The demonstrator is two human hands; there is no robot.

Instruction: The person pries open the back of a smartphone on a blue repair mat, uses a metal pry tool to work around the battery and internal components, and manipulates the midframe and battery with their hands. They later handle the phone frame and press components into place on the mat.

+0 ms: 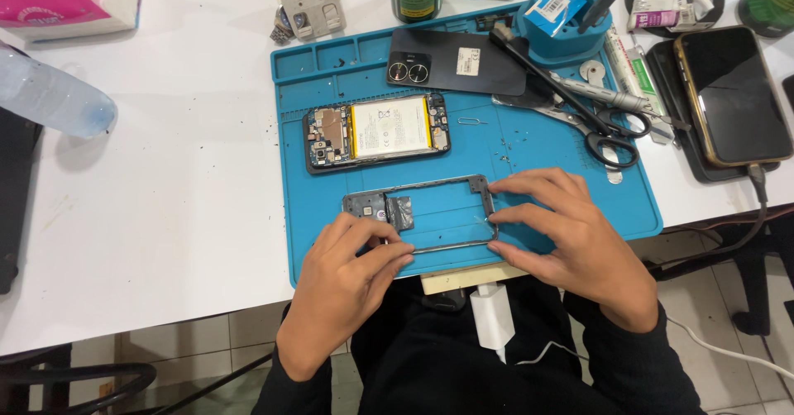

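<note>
On the blue mat [331, 76], near its front edge, a thin grey phone frame [430, 214] is lying flat, a hollow rectangle with a thicker end at the left. Both hands are gripping it. The left hand [347, 279] is pinching the left lower part with fingers closed narrow, beside a small piece of shiny silver tape [400, 212]. The right hand [571, 237] is holding the right end, fingers spread a little along the short side.

Just behind the frame, an opened phone [376, 131] is lying with its pale battery and dark circuit parts showing. Further back, a flat dark back cover [455, 61] with two round lens rings is resting. Black scissors [608, 134] are lying at the right part of the mat, and a glossy black phone [732, 93] is sitting off the mat on the white table [165, 200].
</note>
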